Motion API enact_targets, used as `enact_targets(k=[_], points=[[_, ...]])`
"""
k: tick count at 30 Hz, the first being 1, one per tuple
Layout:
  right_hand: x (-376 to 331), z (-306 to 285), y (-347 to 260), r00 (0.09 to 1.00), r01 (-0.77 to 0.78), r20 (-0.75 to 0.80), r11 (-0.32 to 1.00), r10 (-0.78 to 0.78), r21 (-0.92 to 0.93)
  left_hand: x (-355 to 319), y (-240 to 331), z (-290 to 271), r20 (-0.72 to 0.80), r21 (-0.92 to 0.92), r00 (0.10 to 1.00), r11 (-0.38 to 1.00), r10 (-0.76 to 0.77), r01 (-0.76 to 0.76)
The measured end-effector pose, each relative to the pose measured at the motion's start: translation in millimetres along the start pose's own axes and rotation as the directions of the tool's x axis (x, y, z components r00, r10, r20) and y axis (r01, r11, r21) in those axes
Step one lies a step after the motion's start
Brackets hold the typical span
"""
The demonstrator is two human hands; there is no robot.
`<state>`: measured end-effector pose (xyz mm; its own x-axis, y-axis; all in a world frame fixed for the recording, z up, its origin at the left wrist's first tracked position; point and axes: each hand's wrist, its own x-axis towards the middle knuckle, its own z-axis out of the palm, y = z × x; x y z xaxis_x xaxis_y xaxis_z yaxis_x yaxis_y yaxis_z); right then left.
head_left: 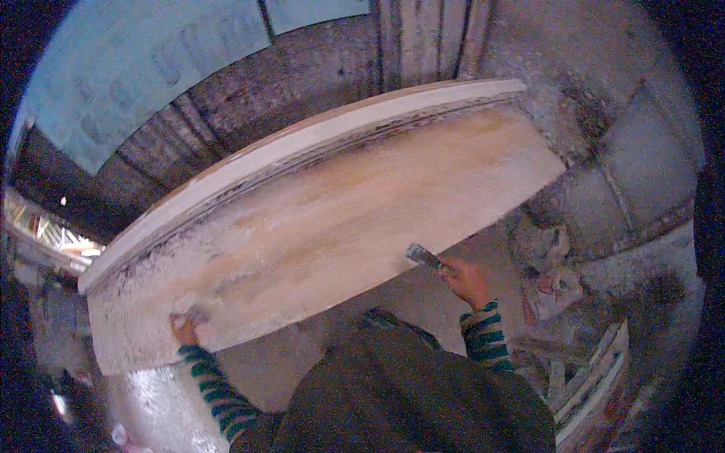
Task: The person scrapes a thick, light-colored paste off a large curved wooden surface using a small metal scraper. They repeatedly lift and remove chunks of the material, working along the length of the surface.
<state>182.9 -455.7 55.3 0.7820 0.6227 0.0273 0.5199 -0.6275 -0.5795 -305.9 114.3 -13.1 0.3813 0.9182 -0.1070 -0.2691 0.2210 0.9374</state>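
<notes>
A long, curved-looking wooden panel (340,219) stretches across in front of me, its tan surface smeared with pale, chalky patches. My right hand (467,281) is closed around a short dark tool (423,256) with a pale grey end, which reaches over the panel's near edge. Whether it is a scraper or a brush is too blurred to tell. Near the panel's left end, my left hand (184,330) is at the surface. A greyish blur lies by its fingertips, and I cannot make out whether it holds anything.
A raised pale ledge (317,134) runs along the panel's far side, with a dark wall (302,68) behind it. To the right lie wooden strips (593,377) and a crumpled bag (555,291). A shiny pale sheet (162,408) is below the panel's left end.
</notes>
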Motion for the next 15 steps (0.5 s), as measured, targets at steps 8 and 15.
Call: enact_targets(k=[8,15], points=[[8.6,0.1,-10.9,0.990,-0.128,0.072,0.991,0.124,0.046,16.3,-52.5,190.4,0.233,0.640,0.868,0.603,0.439,-0.477],[30.7,19.4,-4.3,0.967,-0.248,0.067,0.969,0.247,0.010,-97.0,-136.5,488.9,0.627,0.358,0.772,0.920,-0.109,-0.161]])
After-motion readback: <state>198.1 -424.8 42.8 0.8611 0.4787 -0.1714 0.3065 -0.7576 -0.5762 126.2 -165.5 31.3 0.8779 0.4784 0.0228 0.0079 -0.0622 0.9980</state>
